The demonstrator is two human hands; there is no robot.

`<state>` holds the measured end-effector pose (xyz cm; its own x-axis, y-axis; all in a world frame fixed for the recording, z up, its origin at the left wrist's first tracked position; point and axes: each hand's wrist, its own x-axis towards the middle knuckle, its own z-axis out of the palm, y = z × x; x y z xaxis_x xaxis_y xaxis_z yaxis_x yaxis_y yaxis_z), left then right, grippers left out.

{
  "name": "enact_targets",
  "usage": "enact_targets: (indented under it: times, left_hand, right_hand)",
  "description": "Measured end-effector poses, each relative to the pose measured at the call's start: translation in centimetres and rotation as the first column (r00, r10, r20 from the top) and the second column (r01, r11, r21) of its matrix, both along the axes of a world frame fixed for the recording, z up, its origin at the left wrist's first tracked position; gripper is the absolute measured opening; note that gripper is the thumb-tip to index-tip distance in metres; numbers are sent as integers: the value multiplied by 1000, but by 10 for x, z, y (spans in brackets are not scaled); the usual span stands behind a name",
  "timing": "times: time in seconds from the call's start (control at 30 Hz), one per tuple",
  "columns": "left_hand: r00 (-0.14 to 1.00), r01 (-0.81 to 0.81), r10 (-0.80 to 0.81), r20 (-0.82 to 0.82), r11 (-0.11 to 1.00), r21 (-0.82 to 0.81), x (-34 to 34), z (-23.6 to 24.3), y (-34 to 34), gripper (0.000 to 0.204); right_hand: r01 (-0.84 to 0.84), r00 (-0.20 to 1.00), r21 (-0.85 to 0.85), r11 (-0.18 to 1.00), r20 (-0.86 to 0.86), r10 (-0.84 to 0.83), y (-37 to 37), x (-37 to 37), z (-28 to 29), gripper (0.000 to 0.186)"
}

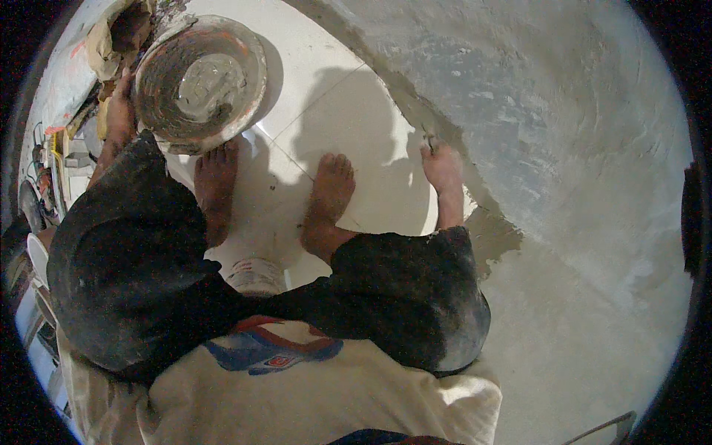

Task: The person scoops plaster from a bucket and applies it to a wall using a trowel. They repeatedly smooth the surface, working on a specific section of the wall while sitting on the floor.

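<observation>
— Where do we find the mortar basin (160,81)?
— Beyond the left foot (217,182). The left hand (121,110) is at its rim; its grip we cannot tell.
— Right hand (443,167)?
— Curled on a blurred tool (429,139) beside grey plaster (534,137).

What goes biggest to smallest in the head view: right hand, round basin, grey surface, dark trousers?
1. Grey surface
2. Dark trousers
3. Round basin
4. Right hand
The trousers' nearness to the camera likely enlarges them.

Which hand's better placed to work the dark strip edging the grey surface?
Right hand, likely: it's beside the dark strip; the left hand is well away, at the basin.
</observation>
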<state>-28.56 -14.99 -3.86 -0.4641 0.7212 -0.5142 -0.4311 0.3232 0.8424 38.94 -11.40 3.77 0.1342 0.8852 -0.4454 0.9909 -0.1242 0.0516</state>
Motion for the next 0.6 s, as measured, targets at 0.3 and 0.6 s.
enact_targets:
  times: [0.3, 0.6]
  left_hand:
    - [999, 2, -2, 48, 1000, 12, 16, 16, 2, 59]
    - [987, 82, -79, -139, 996, 21, 21, 5, 6, 64]
  right_hand:
    - [-41, 999, 44, 998, -8, 41, 11, 13, -10, 38]
    - [151, 962, 92, 984, -241, -125, -56, 152, 13, 29]
